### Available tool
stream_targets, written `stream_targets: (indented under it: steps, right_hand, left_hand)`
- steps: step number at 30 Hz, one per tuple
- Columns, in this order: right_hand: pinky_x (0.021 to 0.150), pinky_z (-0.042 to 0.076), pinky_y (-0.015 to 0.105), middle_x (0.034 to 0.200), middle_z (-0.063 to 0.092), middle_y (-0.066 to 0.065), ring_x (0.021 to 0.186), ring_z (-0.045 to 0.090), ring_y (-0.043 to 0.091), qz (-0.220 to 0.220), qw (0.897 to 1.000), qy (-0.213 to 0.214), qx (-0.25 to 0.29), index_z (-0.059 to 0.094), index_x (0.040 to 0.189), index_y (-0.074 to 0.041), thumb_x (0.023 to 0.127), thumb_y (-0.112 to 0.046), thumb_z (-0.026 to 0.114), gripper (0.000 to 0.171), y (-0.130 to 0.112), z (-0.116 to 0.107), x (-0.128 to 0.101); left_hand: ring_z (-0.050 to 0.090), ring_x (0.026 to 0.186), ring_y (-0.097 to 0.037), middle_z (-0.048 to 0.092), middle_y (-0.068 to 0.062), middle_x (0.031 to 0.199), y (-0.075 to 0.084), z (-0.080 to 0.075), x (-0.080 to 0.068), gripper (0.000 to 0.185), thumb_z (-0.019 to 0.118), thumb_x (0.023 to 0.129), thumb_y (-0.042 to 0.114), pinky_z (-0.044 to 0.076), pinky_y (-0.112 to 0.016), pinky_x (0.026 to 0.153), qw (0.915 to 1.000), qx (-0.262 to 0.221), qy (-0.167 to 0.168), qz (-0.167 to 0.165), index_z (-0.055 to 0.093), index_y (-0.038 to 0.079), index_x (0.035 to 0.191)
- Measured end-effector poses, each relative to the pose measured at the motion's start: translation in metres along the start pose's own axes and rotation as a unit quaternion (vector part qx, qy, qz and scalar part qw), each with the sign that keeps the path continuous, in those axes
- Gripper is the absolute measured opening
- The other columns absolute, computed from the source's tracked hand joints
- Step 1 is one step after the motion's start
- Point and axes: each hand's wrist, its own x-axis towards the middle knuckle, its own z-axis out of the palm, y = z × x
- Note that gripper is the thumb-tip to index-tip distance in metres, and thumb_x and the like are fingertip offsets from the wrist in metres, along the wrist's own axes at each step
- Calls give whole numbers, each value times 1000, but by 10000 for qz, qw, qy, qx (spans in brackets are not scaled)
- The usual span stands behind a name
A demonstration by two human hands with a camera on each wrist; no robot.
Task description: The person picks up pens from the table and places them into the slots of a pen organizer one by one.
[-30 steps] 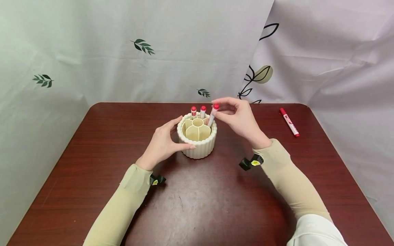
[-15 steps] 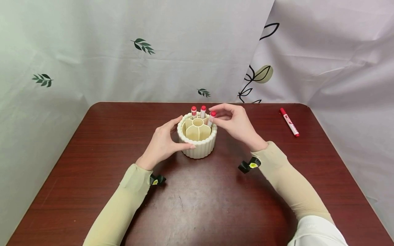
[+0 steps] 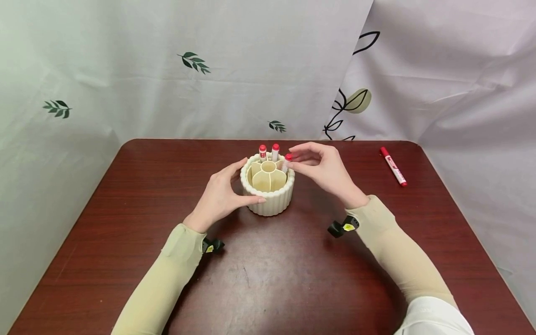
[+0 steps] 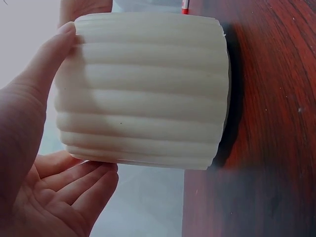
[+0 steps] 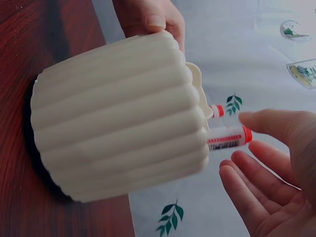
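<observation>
Your left hand (image 3: 222, 195) cups the near-left side of the ribbed cream holder (image 3: 268, 195), thumb laid along its front wall and fingers curled round the far-left rim; from the left wrist the thumb presses the ribs up near the rim and the fingers wrap the opposite side of the holder (image 4: 143, 91). The holder stands upright on the dark red table (image 3: 268, 279), roughly mid-width and towards the far edge.

Your right hand (image 3: 324, 170) hovers just right of the holder's far-right rim. Its fingers are loosely spread and slightly bent, with the thumb and forefinger tips close to the red cap of the marker (image 3: 287, 162) that stands in the holder's right-hand compartment. From the right wrist there is a clear gap between your fingertips (image 5: 256, 120) and that marker (image 5: 228, 138), so you are not pinching it; it sticks up out of the holder (image 5: 123, 118) with its cap and label showing.

Two more red-capped markers (image 3: 269, 151) stand side by side in the holder's far compartments, just left of the third. A fourth marker (image 3: 393, 166) lies flat on the table, well to the right of the holder, near the table's right edge.
</observation>
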Motion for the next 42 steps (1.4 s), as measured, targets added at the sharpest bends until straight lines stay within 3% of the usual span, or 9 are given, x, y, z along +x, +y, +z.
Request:
stream_targets:
  steps: [6, 14, 19, 25, 33, 42]
  right_hand:
    - [83, 58, 30, 111, 73, 13, 95, 70, 27, 322, 9989, 281, -170, 73, 118, -1, 86, -5, 82, 33, -4, -13, -12]
    - [80, 57, 24, 104, 75, 11, 91, 72, 22, 515, 9948, 734, -493, 73, 116, 3, 88, -7, 80, 30, -21, -35, -33]
    - [79, 57, 24, 103, 75, 11, 87, 72, 18, 663, 9918, 904, -617, 72, 117, 3, 89, -9, 81, 31, -19, -45, -39]
    - [78, 57, 23, 103, 74, 13, 86, 72, 19, 722, 9903, 925, -740, 72, 117, 3, 89, -10, 80, 32, -14, -49, -42]
    - [78, 57, 22, 103, 74, 14, 85, 72, 14, 684, 9892, 980, -846, 72, 118, 4, 89, -8, 80, 32, -11, -53, -42]
    - [79, 57, 22, 104, 74, 16, 88, 72, 20, 699, 9888, 1027, -825, 71, 118, 4, 90, -9, 80, 32, -8, -54, -42]
  left_hand:
    - [61, 121, -12, 54, -1, 147, 4, -3, -6, 107, 89, 69, 58, 50, -32, 101, 9999, -46, -46, -135, 47, 5, 152]
    - [62, 120, -15, 57, -4, 144, 8, -9, -13, 97, 88, 75, 52, 51, -33, 99, 9999, 115, -20, -114, 49, 4, 150]
    - [56, 128, -20, 56, -6, 144, 8, -8, -14, 99, 89, 74, 53, 47, -41, 105, 9991, 392, 95, -164, 49, 5, 150]
    - [46, 138, -22, 48, -4, 153, 10, -1, -9, 108, 88, 71, 59, 40, -44, 111, 9978, 592, 91, -269, 42, 10, 155]
    - [43, 140, -22, 43, -5, 156, 10, 12, 5, 120, 88, 66, 65, 40, -42, 111, 9984, 421, -1, -384, 35, 9, 159]
    - [42, 141, -23, 40, -8, 158, 12, 25, 15, 133, 88, 60, 70, 39, -43, 112, 9977, 191, 90, -642, 26, 13, 163]
